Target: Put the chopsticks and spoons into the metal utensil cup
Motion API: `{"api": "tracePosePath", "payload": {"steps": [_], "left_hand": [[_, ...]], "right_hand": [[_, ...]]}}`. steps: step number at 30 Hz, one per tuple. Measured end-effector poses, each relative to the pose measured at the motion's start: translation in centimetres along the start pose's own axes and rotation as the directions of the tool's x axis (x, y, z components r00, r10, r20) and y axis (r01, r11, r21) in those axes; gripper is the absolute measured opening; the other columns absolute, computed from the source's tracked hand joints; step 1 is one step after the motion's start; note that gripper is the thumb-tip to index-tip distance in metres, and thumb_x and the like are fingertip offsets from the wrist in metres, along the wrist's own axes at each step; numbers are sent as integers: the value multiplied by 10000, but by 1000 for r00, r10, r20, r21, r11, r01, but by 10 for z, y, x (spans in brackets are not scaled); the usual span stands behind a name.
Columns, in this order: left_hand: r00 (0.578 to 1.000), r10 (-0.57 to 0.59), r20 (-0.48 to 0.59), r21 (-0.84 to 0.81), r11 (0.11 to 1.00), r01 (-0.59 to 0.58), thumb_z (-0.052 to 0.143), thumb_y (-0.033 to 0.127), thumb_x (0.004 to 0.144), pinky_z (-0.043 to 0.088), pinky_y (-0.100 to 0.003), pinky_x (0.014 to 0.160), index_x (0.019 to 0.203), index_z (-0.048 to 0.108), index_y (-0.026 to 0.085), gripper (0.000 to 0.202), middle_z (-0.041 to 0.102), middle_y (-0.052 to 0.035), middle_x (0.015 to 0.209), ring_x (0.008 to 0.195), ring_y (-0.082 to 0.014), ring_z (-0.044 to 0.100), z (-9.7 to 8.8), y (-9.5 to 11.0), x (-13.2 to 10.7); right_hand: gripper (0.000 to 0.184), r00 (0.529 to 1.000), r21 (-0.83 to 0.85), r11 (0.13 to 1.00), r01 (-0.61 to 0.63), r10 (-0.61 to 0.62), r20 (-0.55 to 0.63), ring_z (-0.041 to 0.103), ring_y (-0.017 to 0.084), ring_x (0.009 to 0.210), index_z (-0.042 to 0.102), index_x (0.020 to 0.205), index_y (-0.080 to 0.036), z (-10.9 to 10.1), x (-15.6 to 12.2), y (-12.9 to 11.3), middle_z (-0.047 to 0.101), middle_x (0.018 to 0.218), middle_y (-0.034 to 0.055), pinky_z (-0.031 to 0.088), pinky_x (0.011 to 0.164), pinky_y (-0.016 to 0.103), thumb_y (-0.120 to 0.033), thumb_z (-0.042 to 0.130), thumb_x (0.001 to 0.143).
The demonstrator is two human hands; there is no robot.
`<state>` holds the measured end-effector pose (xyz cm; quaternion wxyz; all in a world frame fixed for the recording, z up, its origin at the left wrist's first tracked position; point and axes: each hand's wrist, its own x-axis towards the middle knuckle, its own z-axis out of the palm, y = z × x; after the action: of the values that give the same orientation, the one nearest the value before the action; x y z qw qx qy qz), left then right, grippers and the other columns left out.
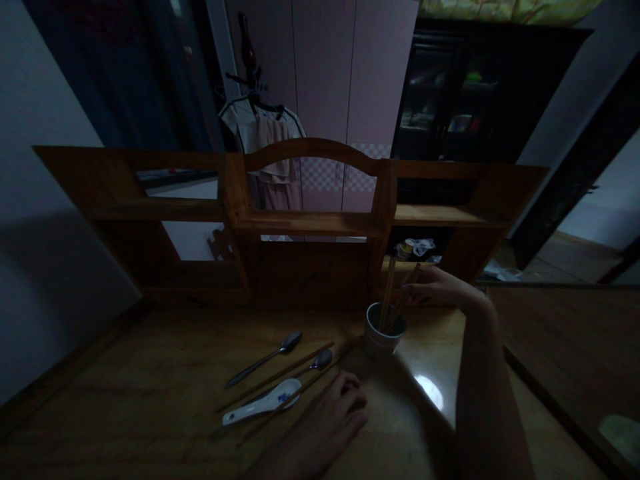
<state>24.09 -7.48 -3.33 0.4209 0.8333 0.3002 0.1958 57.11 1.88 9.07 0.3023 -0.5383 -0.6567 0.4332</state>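
My right hand point(434, 287) is closed, its fingers pinching a chopstick point(400, 308) that stands tilted in a grey metal-looking cup point(381, 341). More chopsticks point(388, 290) lean in the same cup. My left hand point(337, 407) rests on the table beside the utensils, fingers loosely bent and apart, holding nothing. To its left lie a metal spoon point(264, 359), a second metal spoon point(323, 360) partly covered, and a white ceramic spoon point(263, 405) with a blue mark. One loose chopstick point(275, 377) lies between the metal spoons; another point(320, 377) crosses the ceramic spoon.
The wooden table point(150, 373) carries a wooden shelf unit point(310, 223) along its back edge. A small jar point(405, 249) and a plastic bag point(424, 247) sit around its right lower compartment. A wall point(55, 267) borders the left side. The room is dim.
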Motion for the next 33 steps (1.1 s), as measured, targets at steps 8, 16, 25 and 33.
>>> {"api": "tracePosePath", "payload": {"steps": [8,16,25,33], "left_hand": [[1000,-9,20,26,1000,8,454,262,945,395,-289,1014,1112,569,238,204,461,-41,1258,1124,-153,513,-1,1,0],[1000,-8,25,23,1000,7,429,261,953,377,-275,1031,1199,508,263,259,455,-28,1265,1138,-142,499,-2,0,-1],[999,-38,36,15,999,37,426,309,962,367,-275,1044,1261,473,277,304,444,-35,1298,1172,-152,482,-1,-1,-1],[998,-50,40,3,999,49,376,378,986,358,-266,1051,1267,473,275,315,467,-31,1299,1195,-150,472,-5,4,-1]], "right_hand": [[431,997,-6,1000,-21,21,80,698,223,762,651,1008,-103,-1,5,10,712,880,110,583,705,326,-473,709,795],[508,993,-67,998,-12,20,119,685,241,873,656,1164,-127,2,0,1,708,1009,121,568,754,326,-499,674,818],[530,995,-90,994,67,-73,-65,633,287,1034,645,1214,-211,1,1,-1,676,1138,62,544,860,362,-541,670,800],[376,583,-76,926,369,-294,-757,649,213,990,675,1091,-195,-3,3,-15,698,1035,51,528,893,328,-455,685,820]]}}
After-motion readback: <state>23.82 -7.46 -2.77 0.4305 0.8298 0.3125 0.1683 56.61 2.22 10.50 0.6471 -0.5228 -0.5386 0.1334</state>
